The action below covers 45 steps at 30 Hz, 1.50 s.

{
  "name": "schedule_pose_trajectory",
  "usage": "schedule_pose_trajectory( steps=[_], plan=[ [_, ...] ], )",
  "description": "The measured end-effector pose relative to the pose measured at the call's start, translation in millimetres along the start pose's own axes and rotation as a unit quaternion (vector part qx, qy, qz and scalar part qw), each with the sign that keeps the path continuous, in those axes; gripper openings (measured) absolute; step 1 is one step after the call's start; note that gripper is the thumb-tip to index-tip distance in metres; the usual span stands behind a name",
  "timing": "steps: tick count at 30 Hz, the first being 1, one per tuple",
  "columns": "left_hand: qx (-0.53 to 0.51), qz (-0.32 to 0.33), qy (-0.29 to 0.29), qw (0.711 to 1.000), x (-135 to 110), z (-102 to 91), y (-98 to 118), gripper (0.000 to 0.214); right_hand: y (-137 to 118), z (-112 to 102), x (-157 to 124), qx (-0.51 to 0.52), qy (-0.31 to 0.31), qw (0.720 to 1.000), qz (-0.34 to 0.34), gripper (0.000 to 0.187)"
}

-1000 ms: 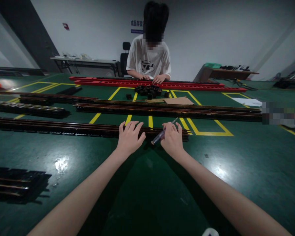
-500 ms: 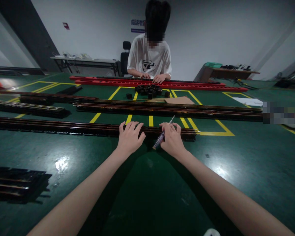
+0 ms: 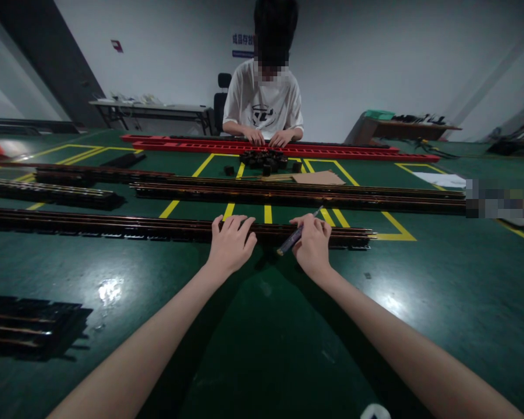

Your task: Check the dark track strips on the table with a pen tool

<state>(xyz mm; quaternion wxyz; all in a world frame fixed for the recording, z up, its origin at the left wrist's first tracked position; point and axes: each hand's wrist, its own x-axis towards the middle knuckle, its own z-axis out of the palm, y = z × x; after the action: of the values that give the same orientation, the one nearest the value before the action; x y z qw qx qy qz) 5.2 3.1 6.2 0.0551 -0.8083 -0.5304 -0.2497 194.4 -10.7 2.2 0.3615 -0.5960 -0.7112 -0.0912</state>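
A long dark rail (image 3: 126,227) lies across the green table (image 3: 262,326) in front of me. My left hand (image 3: 230,244) rests on it with fingers stretched flat over its top. My right hand (image 3: 312,244) is beside it on the same rail, fingers curled round a slim blue-handled screwdriver (image 3: 293,238) that points away to the upper right. The rail's right end (image 3: 362,237) sticks out past my right hand.
More dark rails (image 3: 297,195) lie in parallel rows farther back, and a stack (image 3: 26,326) sits at the near left. A person in a white shirt (image 3: 264,107) works opposite at a long red rail (image 3: 279,148), with small black parts (image 3: 264,160) and cardboard (image 3: 318,177) nearby.
The near rail has slid to the right, its end now reaching well past my right hand. My right hand moved right with it; my left hand stayed about where it was.
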Motion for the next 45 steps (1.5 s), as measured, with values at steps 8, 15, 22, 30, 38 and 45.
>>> schedule_pose_trajectory(
  steps=[8,15,22,30,38,45],
  plan=[
    [0.015,0.003,0.017,1.000,-0.5,3.6,-1.3,0.040,-1.5,0.4,1.3,0.017,-0.031,0.997,-0.067,0.026],
    [0.016,0.004,0.021,1.000,-0.1,2.8,0.6,0.039,-10.6,2.9,-0.1,-0.070,-0.058,0.995,-0.043,0.023],
    [0.011,0.000,0.019,1.000,0.0,1.2,0.7,0.041,-7.7,1.7,-1.2,-0.055,-0.037,0.998,-0.016,0.030],
    [0.006,0.001,0.018,1.000,0.2,2.0,0.3,0.042,0.5,-0.8,-0.3,0.031,-0.021,0.997,-0.068,0.026],
    [0.011,-0.002,0.017,1.000,0.2,0.2,2.3,0.041,-7.3,0.9,-0.4,-0.073,-0.040,0.992,-0.090,0.023],
    [0.012,-0.006,0.019,1.000,-0.3,0.2,2.5,0.041,-9.8,2.1,0.0,-0.070,-0.012,0.997,-0.038,0.026]
  ],
)
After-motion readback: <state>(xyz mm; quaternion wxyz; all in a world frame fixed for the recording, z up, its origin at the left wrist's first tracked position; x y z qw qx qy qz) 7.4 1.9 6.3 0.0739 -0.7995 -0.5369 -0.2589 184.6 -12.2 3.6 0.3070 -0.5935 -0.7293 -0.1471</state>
